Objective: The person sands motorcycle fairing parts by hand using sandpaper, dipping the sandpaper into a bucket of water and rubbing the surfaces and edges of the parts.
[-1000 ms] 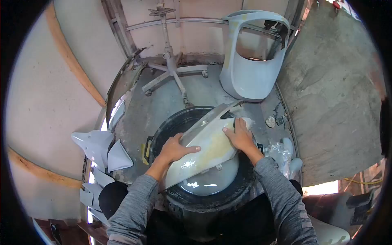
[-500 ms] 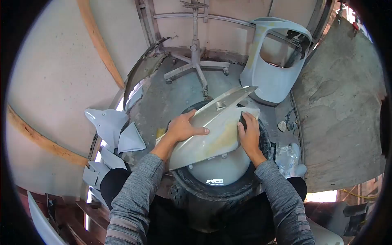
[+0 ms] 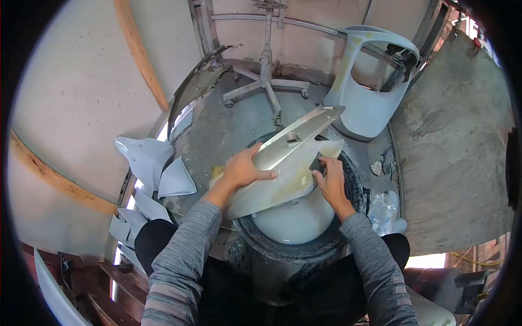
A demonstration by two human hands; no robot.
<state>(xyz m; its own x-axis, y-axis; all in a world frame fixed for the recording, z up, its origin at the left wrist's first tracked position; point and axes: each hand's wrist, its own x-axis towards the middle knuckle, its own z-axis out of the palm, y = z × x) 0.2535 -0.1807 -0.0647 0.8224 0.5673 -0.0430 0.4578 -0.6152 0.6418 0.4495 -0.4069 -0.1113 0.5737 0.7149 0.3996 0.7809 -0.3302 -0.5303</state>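
A pale panel with yellowish patches lies tilted across a black tub of milky water. My left hand grips the panel's upper left edge, thumb stretched over its face. Near the panel's right end, my right hand has its fingers bent round a small dark sheet, pressed against the surface. The panel's inner side, with a round fitting, faces up at the back.
A wheeled metal stand is behind the tub. At the back right stands a large white shell. White parts lie at the left, and a clear plastic bag sits right of the tub.
The view has shifted, so things appear further right. The panel has tilted, showing more of its inner side. My right hand's fingers have curled, and the dark sheet now shows by them.
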